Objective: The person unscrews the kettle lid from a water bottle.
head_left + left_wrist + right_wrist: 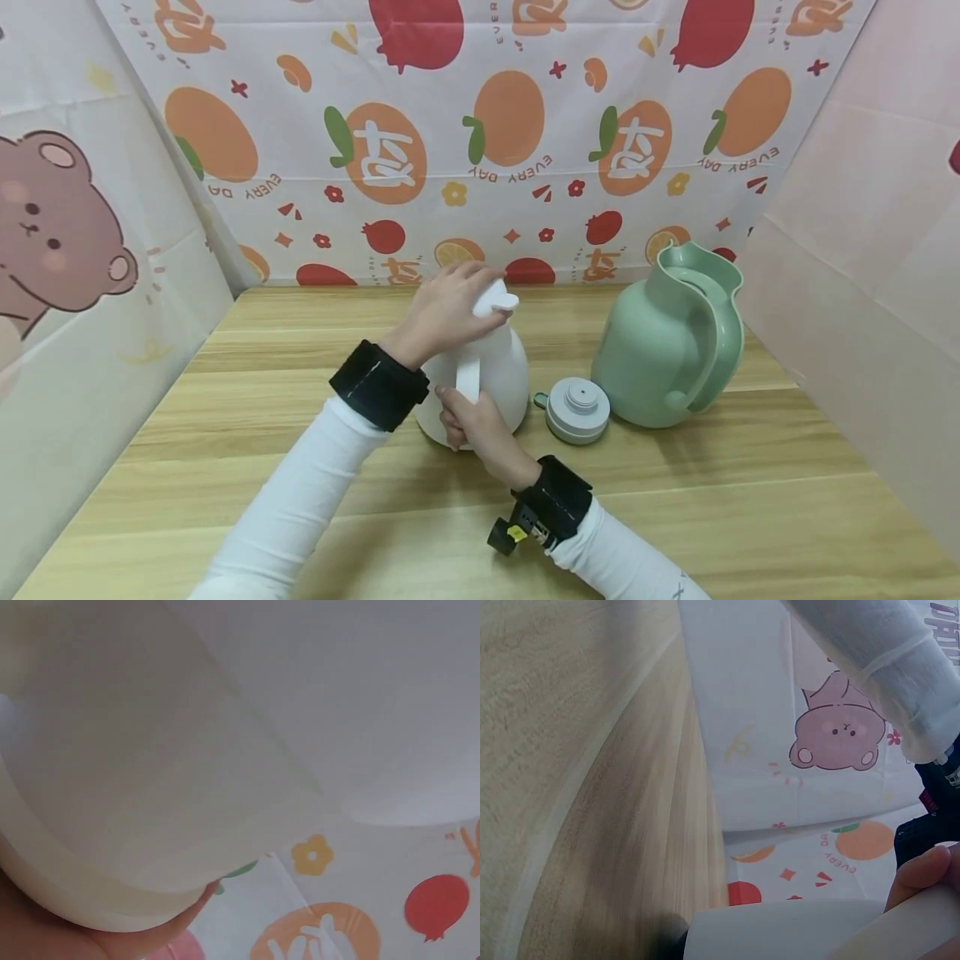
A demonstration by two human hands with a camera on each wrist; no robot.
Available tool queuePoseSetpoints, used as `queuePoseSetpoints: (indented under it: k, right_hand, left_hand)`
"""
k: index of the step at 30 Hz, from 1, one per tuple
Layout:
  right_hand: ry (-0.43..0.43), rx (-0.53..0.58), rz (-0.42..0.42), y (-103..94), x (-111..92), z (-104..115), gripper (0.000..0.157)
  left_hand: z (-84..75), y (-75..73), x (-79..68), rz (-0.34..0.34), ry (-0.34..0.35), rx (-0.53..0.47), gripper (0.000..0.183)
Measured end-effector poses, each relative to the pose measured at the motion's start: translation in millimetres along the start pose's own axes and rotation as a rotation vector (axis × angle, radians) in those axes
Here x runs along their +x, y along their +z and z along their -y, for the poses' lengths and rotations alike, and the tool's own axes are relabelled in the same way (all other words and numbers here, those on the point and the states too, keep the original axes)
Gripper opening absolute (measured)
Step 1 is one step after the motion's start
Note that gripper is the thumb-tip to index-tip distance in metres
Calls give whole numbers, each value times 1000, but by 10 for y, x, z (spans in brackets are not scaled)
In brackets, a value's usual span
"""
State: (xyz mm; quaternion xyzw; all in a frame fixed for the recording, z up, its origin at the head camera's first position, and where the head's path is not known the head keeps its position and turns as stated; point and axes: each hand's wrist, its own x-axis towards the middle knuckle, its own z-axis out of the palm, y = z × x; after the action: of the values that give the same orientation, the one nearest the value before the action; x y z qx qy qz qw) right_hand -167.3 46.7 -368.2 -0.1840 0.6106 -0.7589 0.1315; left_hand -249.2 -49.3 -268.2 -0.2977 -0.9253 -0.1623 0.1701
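Observation:
A white jug [512,387] stands upright on the table in the head view. My left hand [448,307] lies over its top, fingers on the far side and thumb on the near side, gripping the white lid [501,300]. In the left wrist view, the pale rim [135,907] of the top sits against my palm. Lower down, my right hand [480,425] is curled round the jug's handle [468,379]. The right wrist view shows white jug wall [765,930] beside a finger [919,876]. Whether the lid sits fully seated is hidden.
Right of the white jug, a round grey lid [577,410] with a green tab lies on the table. Beside it stands a green jug [645,350], its handle toward the near right. Patterned cloth [570,208] hangs behind the wooden table [225,467] and along both sides.

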Motion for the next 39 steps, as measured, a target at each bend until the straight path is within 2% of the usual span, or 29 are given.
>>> queuePoseSetpoints:
  k: [6, 12, 17, 24, 27, 30, 37, 39]
  right_hand:
    - [-9, -5, -3, -1, 3, -14, 40]
    - [-34, -9, -7, 7, 3, -27, 41]
    - [-42, -8, -8, 13, -3, -34, 39]
    - [-40, -13, -15, 17, -3, -32, 39]
    - [-45, -10, -16, 18, -1, -33, 41]
    - [-51, -11, -16, 18, 2, -32, 42]
    - [-45, -16, -21, 17, 0, -37, 42]
    - [-46, -16, -26, 18, 2, -43, 42]
  left_hand:
    - [69, -6, -66, -169, -19, -213, 52]
    - [150, -13, -146, -366, -86, -569, 50]
    - [212, -35, -221, -451, -122, -864, 45]
    - [314, -17, -319, -552, -166, -1205, 45]
    - [376, -1, -377, -574, -197, -1369, 45]
    - [436, 3, -446, -589, -216, -1575, 46]
    - [562, 28, -590, -531, -162, -2193, 45]
    - [601, 54, -630, -514, -167, -2347, 47]
